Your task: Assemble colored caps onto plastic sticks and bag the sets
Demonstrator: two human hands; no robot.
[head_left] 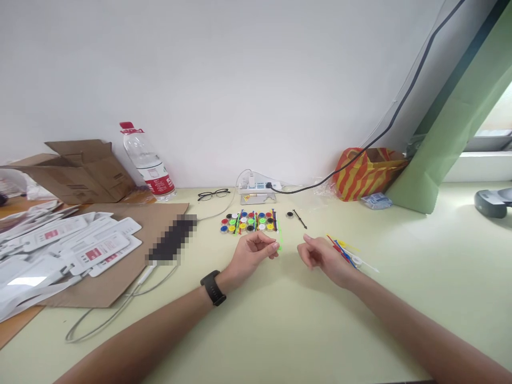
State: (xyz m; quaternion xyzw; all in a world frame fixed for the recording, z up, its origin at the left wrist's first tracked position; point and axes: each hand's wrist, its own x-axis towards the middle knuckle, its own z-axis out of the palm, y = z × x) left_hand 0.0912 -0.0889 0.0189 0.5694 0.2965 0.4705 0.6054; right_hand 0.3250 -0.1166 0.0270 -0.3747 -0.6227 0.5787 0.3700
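Observation:
My left hand (256,255) pinches a thin bright green plastic stick (280,240) between thumb and fingertips, just in front of the coloured discs. These small round discs (250,221), several in rows, have coloured plastic sticks lying between the groups. A black disc (290,215) and a black stick (300,219) lie a little to the right of the rows. My right hand (322,258) is held with its fingers curled in; whether anything is inside them is hidden. Beside it, partly behind it, lies a loose pile of red, blue, yellow and white sticks (344,253) with a whitish disc (356,261).
Against the wall are a power strip (256,186), glasses (214,194), a tilted bottle (150,165) and a striped bag (364,178). Left lie a cardboard sheet (132,288) with white tags (94,250), an open carton (92,173) and a blurred-out dark object (172,240) with a cable.

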